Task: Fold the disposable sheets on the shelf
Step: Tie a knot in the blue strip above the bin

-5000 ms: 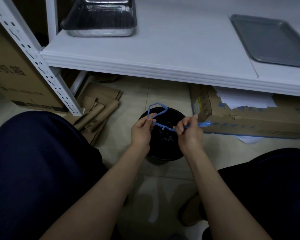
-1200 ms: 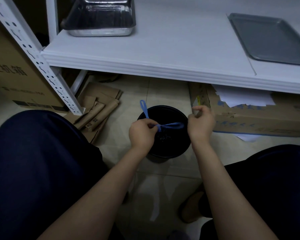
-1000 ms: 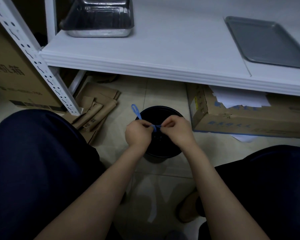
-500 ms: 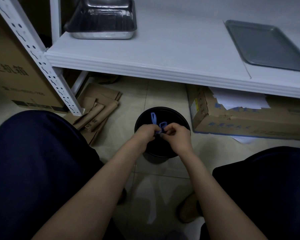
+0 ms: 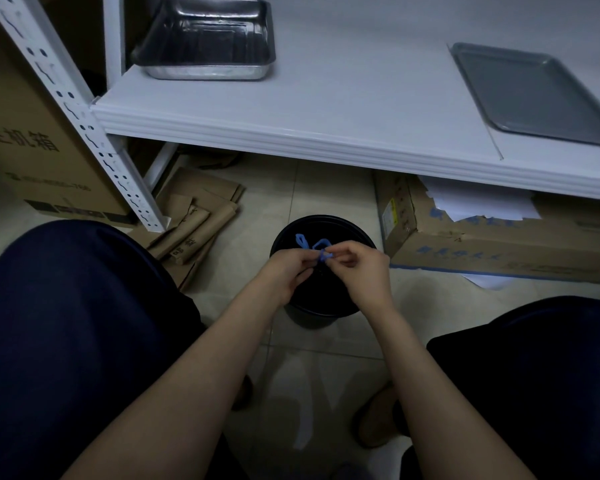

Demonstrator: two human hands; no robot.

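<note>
Nearest, sat with a left leg (image 5: 66, 341) and a right leg (image 5: 534, 375) in dark trousers spread wide, both cut off by the frame edges. Showed only part of a brown shoe (image 5: 374, 420) between them on the pale floor tiles (image 5: 274, 202), its toe hidden behind the right forearm.

Further out, brought the left hand (image 5: 284, 271) and right hand (image 5: 364, 268) close together, fingertips almost meeting. Pinched a thin blue strip (image 5: 312, 245) with both, fingers curled round it; left two small loops standing up above the fingertips. Could not tell how the strip was wound beneath the fingers, nor whether it belonged to a disposable sheet. Held all this directly above a round black bin (image 5: 312, 318) on the floor, its inside too dark to make out and its near rim covered by the hands.

Beyond, to the left, lay flattened cardboard (image 5: 194, 216) at the foot of a white perforated post (image 5: 77, 112), with a large printed carton (image 5: 32, 150) behind the post, cropped at the left edge. To the right, stood a long cardboard box (image 5: 482, 251) partly tucked under the shelf (image 5: 326, 109), with torn white paper (image 5: 478, 202) on top, its far part hidden.

Farthest, on the white shelf, stood a deep steel pan (image 5: 205, 39) at the left, cut off at the top, and a flat grey tray (image 5: 534, 95) at the right, running out of frame.
</note>
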